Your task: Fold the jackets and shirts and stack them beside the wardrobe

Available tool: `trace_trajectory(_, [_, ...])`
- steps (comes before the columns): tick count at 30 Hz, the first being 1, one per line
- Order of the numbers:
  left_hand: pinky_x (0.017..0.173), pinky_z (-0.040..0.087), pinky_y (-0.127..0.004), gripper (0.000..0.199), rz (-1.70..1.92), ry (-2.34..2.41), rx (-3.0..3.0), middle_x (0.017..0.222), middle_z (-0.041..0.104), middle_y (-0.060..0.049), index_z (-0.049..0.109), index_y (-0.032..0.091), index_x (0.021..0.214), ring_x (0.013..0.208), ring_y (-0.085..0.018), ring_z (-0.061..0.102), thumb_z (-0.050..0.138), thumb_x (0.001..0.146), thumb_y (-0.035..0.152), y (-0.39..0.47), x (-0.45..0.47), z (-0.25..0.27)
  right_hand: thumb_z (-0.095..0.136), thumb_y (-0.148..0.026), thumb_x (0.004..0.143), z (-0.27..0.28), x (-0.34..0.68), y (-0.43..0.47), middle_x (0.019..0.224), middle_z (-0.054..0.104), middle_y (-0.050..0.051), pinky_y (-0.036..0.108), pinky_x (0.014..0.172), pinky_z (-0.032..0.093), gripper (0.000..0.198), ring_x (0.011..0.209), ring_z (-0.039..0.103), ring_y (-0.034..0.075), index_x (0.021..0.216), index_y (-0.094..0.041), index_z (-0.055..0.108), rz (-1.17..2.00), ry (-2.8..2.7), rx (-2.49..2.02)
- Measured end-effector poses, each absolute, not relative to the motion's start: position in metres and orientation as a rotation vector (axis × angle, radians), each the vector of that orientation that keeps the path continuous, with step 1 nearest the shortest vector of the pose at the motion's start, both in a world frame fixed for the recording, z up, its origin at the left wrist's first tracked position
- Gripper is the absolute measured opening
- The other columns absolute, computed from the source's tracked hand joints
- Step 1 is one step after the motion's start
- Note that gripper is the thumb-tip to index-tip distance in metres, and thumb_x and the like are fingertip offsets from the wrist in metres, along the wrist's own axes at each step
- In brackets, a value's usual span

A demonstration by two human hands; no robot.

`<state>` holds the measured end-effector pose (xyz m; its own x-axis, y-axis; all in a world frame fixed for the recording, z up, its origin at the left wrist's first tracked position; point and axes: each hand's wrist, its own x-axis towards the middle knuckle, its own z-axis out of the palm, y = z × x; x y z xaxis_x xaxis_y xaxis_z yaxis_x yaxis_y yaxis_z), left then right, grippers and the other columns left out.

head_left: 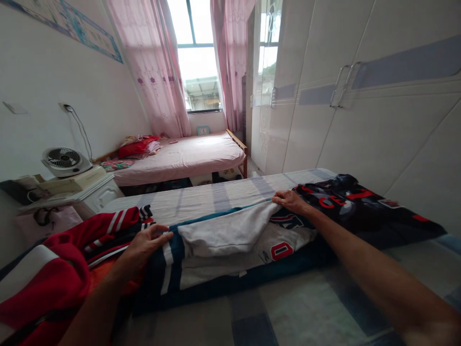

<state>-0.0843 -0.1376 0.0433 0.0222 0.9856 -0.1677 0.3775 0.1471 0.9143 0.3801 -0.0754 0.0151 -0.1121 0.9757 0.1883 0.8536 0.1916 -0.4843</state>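
Note:
A grey sweatshirt with dark striped ribbing and a red-edged letter print lies partly folded over on the bed. Under it spreads a teal garment. My left hand is at the sweatshirt's striped left end, its fingers bent onto the cloth; whether they pinch it I cannot make out. At the far right corner, my right hand is closed on the sweatshirt's edge. Red and black striped clothes are heaped beside my left arm. A black garment with red lettering lies flat beyond my right forearm.
The clothes rest on a bed with a checked sheet. Behind it stand a second bed with a pink sheet and a white wardrobe along the right. At left, a fan sits on a white cabinet.

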Motion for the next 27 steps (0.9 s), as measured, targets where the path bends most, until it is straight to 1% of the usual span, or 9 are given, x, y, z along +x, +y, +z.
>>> trace_trajectory(2, [0.067, 0.051, -0.027, 0.049, 0.814, 1.586, 1.569, 0.084, 0.071, -0.005, 0.066, 0.018, 0.091, 0.077, -0.023, 0.066, 0.078, 0.052, 0.045, -0.133, -0.089, 0.035, 0.046, -0.043, 0.079, 0.007, 0.379, -0.071, 0.068, 0.065, 0.003, 0.025, 0.063, 0.039, 0.033, 0.067, 0.058, 0.016, 0.075, -0.017, 0.066, 0.314, -2.014, -1.746])
trace_trajectory(4, [0.075, 0.052, -0.030, 0.046, 0.787, 1.609, 1.723, 0.097, 0.071, -0.008, 0.066, 0.018, 0.101, 0.088, -0.025, 0.066, 0.068, 0.063, 0.044, -0.131, -0.092, 0.032, 0.046, -0.041, 0.080, 0.004, 0.380, -0.068, 0.069, 0.066, 0.003, 0.025, 0.064, 0.040, 0.032, 0.069, 0.059, 0.017, 0.076, -0.017, 0.067, 0.287, -2.025, -1.772])
trace_trajectory(7, [0.089, 0.048, -0.040, 0.042, 0.704, 1.866, 1.976, 0.110, 0.066, -0.015, 0.063, 0.011, 0.109, 0.102, -0.030, 0.062, 0.052, 0.073, 0.030, -0.136, -0.085, 0.032, 0.047, -0.038, 0.082, 0.008, 0.377, -0.071, 0.074, 0.068, 0.005, 0.025, 0.067, 0.041, 0.029, 0.074, 0.061, 0.017, 0.079, -0.018, 0.067, 0.239, -2.033, -1.809])
trace_trajectory(10, [0.100, 0.039, -0.046, 0.042, 0.707, 2.056, 2.382, 0.124, 0.058, -0.020, 0.063, 0.008, 0.112, 0.117, -0.033, 0.053, 0.043, 0.078, 0.023, -0.147, -0.066, 0.031, 0.045, -0.036, 0.085, 0.017, 0.365, -0.081, 0.094, 0.069, 0.009, 0.031, 0.079, 0.043, 0.029, 0.091, 0.061, 0.022, 0.090, -0.017, 0.067, 0.107, -1.996, -1.820])
trace_trajectory(14, [0.107, 0.033, -0.046, 0.043, 0.690, 1.728, 2.812, 0.143, 0.044, -0.011, 0.057, 0.019, 0.125, 0.133, -0.028, 0.037, 0.039, 0.089, 0.034, -0.160, -0.041, 0.014, 0.040, -0.043, 0.090, 0.014, 0.339, -0.101, 0.132, 0.054, 0.009, 0.040, 0.101, 0.033, 0.041, 0.123, 0.045, 0.025, 0.120, -0.022, 0.058, -0.185, -2.106, -1.623])
trace_trajectory(17, [0.106, 0.032, -0.051, 0.046, 0.479, 1.757, 2.798, 0.144, 0.043, -0.010, 0.054, 0.021, 0.128, 0.135, -0.030, 0.033, 0.038, 0.090, 0.040, -0.162, -0.033, -0.004, 0.031, -0.049, 0.092, -0.008, 0.329, -0.110, 0.145, 0.041, 0.008, 0.046, 0.108, 0.025, 0.053, 0.135, 0.031, 0.026, 0.136, -0.023, 0.046, -0.181, -2.266, -1.712])
trace_trajectory(21, [0.107, 0.031, -0.051, 0.047, 0.364, 1.847, 2.645, 0.141, 0.046, -0.011, 0.055, 0.017, 0.127, 0.134, -0.031, 0.035, 0.036, 0.091, 0.040, -0.160, -0.029, -0.013, 0.023, -0.051, 0.093, -0.034, 0.333, -0.108, 0.148, 0.034, 0.009, 0.044, 0.109, 0.025, 0.062, 0.138, 0.027, 0.026, 0.141, -0.016, 0.038, -0.023, -2.332, -1.921])
trace_trajectory(24, [0.109, 0.028, -0.050, 0.048, 0.542, 1.885, 2.520, 0.145, 0.041, -0.013, 0.053, 0.016, 0.129, 0.136, -0.029, 0.032, 0.034, 0.092, 0.039, -0.172, -0.033, -0.006, 0.023, -0.049, 0.093, -0.036, 0.337, -0.107, 0.148, 0.034, 0.010, 0.043, 0.110, 0.024, 0.062, 0.138, 0.027, 0.026, 0.141, -0.013, 0.039, -0.068, -2.326, -1.915])
trace_trajectory(27, [0.111, 0.025, -0.046, 0.057, 0.827, 2.024, 2.216, 0.148, 0.035, -0.017, 0.047, 0.010, 0.133, 0.138, -0.028, 0.026, 0.031, 0.091, 0.045, -0.199, -0.047, -0.001, 0.024, -0.046, 0.093, -0.028, 0.336, -0.116, 0.147, 0.036, 0.014, 0.044, 0.110, 0.025, 0.061, 0.137, 0.028, 0.027, 0.139, -0.009, 0.040, -0.140, -2.268, -1.852])
